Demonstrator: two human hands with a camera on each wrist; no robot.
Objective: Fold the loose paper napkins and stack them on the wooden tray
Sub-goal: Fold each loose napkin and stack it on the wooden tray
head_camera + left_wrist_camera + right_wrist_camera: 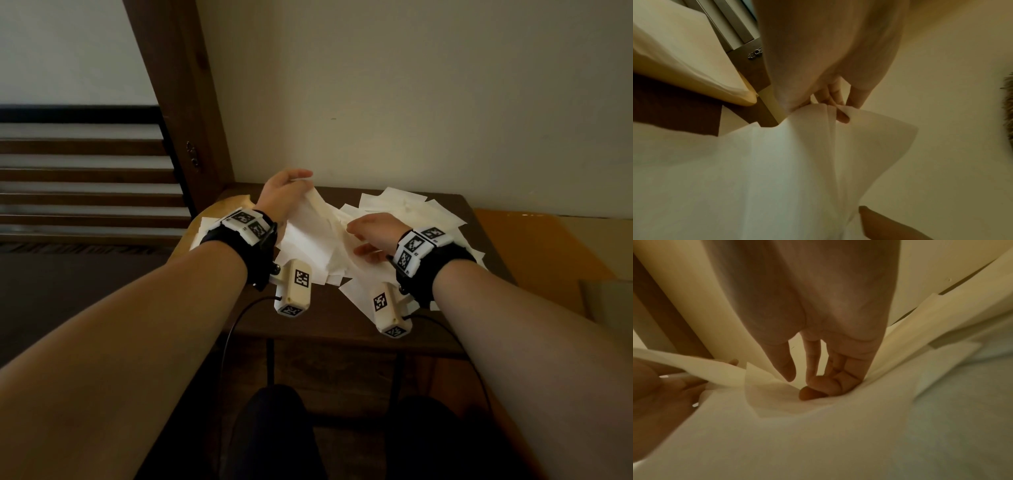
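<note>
My left hand (291, 185) is raised over the back left of the table and pinches the top edge of a white paper napkin (308, 233), which hangs down from it. In the left wrist view the fingertips (830, 104) bunch that napkin (797, 162) into pleats. My right hand (366, 240) is lower on the same napkin (818, 434). Its fingers (824, 386) curl into the paper and the thumb lies close over a loose flap. Loose napkins (411, 212) cover the table's right half. The pale wooden tray (236, 202) lies at the left with flat napkins (684, 56) on it.
The small dark table (325, 315) stands against a cream wall. A dark wooden post (191, 120) and slatted frame rise at the left. An orange-brown cardboard box (531, 246) sits to the right. Camera cables hang off the table's front edge above my knees.
</note>
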